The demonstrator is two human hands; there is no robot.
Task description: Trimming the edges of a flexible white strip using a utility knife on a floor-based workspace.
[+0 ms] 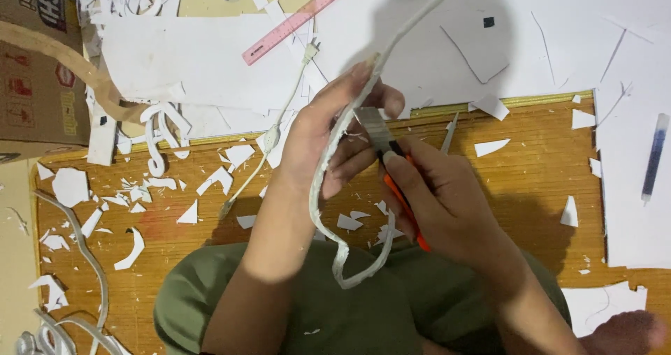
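The left hand (328, 138) is closed around a long curved strip of white foam (328, 187), held up over the person's lap, with the thumb and fingers pinching it near its upper bend. The right hand (440, 201) is gripping an orange knife (398, 187) (the kind with a sliding blade), and the metal blade rests against the strip just beside the left fingers. The strip curls down to a loop above the green shorts (363, 313). White scraps (140, 208) lie scattered on the woven mat (531, 187); a pink ruler (300, 19), a cardboard box (35, 61) and a blue pen (655, 156) lie further off
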